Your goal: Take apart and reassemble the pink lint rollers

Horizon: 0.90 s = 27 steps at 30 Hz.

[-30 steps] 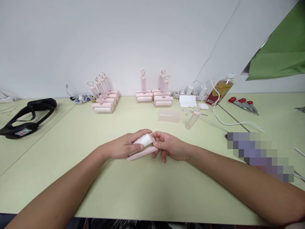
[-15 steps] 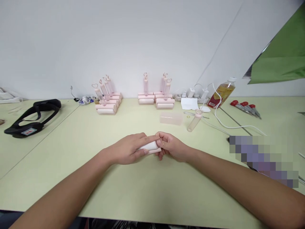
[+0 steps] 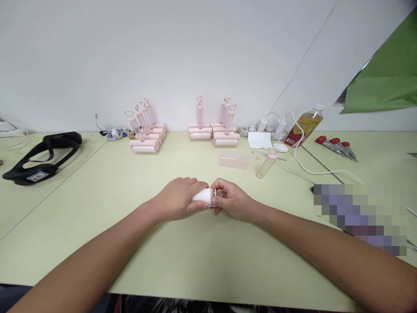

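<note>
My left hand (image 3: pixel 180 198) is wrapped round a white lint roller (image 3: pixel 203 196), its thumb along the near side. At the roller's right end, my right hand (image 3: pixel 233 199) pinches with thumb and fingers, and a thin pale edge shows there between them. The fingers hide most of that end. Beyond my hands lies a translucent pink cover (image 3: pixel 233 160). To its right a clear pink tube handle (image 3: pixel 267 164) with a heart-shaped loop leans on the table.
Pink lint rollers with upright handles stand in groups at the back left (image 3: pixel 145 145) and centre (image 3: pixel 226 139). A drink bottle (image 3: pixel 306 124), white cable (image 3: pixel 309 171) and red-capped tubes (image 3: pixel 335 147) are right. A black head strap (image 3: pixel 45 158) lies left.
The roller has turned in my hands, so its pale pink lower strip is mostly out of sight. My left fingers have drawn back from its right end. The view has shifted slightly.
</note>
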Motion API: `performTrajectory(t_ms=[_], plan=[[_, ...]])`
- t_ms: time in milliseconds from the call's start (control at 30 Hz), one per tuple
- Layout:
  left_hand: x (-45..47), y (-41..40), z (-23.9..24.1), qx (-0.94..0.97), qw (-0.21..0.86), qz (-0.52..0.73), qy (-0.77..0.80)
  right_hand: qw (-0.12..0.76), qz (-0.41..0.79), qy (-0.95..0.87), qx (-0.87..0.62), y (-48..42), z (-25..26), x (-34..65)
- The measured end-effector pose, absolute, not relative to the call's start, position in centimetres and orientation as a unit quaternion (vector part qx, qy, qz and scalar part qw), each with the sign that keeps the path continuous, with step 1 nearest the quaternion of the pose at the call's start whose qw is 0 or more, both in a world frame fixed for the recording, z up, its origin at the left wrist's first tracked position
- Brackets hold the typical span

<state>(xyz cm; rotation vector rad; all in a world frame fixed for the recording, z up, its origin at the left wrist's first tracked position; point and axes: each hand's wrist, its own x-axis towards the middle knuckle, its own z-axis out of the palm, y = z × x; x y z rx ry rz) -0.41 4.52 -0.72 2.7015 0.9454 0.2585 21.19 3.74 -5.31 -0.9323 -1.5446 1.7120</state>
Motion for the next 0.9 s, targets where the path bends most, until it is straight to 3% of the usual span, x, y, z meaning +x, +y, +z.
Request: performTrajectory(t_ms=[533,900], plan=[[-0.66,4.33,-0.04,0.927,0.147,0.074,0.336,0.344,0.605,-0.611,-0.377,3.46,-6.02,21.10],[-0.73,5.03,-0.81,0.917,0.102,0.082,0.378,0.352,0.575,-0.638,-0.372,3.45,-5.88,20.96]])
